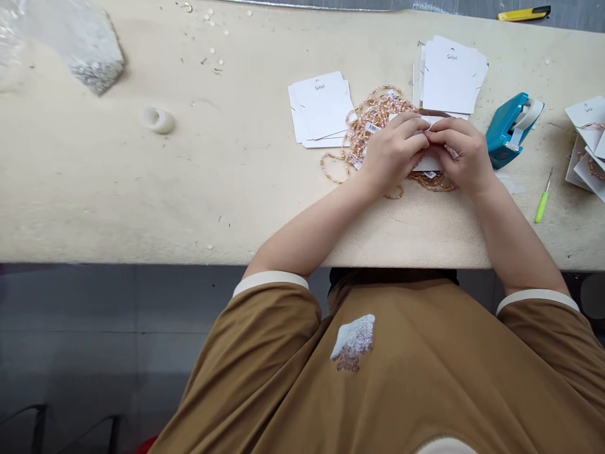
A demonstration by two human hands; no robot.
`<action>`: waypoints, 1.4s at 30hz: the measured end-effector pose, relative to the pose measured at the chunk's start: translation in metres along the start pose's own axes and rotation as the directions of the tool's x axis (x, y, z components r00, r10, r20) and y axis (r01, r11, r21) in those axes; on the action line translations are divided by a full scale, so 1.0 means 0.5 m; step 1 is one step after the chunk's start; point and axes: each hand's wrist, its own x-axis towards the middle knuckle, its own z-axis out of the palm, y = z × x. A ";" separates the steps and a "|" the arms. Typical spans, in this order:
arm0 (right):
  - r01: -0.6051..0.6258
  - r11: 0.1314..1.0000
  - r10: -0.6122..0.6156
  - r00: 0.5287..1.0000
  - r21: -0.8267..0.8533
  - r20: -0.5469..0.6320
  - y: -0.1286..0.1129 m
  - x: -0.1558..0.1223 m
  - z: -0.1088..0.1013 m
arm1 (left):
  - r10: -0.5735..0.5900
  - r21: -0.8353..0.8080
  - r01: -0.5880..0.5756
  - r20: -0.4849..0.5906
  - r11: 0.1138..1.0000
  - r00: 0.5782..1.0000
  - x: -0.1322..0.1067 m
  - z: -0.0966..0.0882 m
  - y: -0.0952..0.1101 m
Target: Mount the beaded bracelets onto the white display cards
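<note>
The left hand (394, 151) and right hand (460, 154) are curled close together, their fingers pinching a white backing card (428, 164) and working at its top edge, with a tangled pink-and-gold beaded strand (378, 120) spilling out just ahead of the left hand and under both hands. The work in hand is fitting this strand to the card. Just beyond the left hand lies a stack of blank cards (321, 107), and ahead of the right hand lies another (451, 75). A teal tape dispenser (510, 129) sits beside the right hand. Far to the left, a clear plastic bag (70, 44) holds something pale, too blurred to identify.
</note>
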 end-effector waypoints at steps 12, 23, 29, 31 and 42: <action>0.025 0.999 -0.022 0.996 0.038 -0.081 0.016 -0.015 0.019 | 0.134 0.060 -0.141 0.095 0.988 0.986 0.041 -0.017 -0.046; 0.003 1.000 -0.003 0.996 0.000 -0.087 0.015 -0.019 0.023 | 0.005 0.054 -0.003 -0.024 0.999 1.000 0.016 -0.021 -0.026; 0.043 0.999 -0.040 0.993 0.026 -0.114 0.015 -0.019 0.025 | 0.002 0.062 0.001 -0.042 0.998 0.999 -0.008 -0.027 -0.028; 0.029 0.999 -0.025 0.994 0.037 -0.109 0.016 -0.018 0.023 | 0.012 0.068 -0.010 -0.038 0.998 0.999 -0.007 -0.025 -0.026; -0.006 0.997 0.015 0.993 0.075 -0.119 0.015 -0.013 0.018 | 0.011 0.136 -0.009 -0.011 0.991 1.000 0.000 -0.009 -0.015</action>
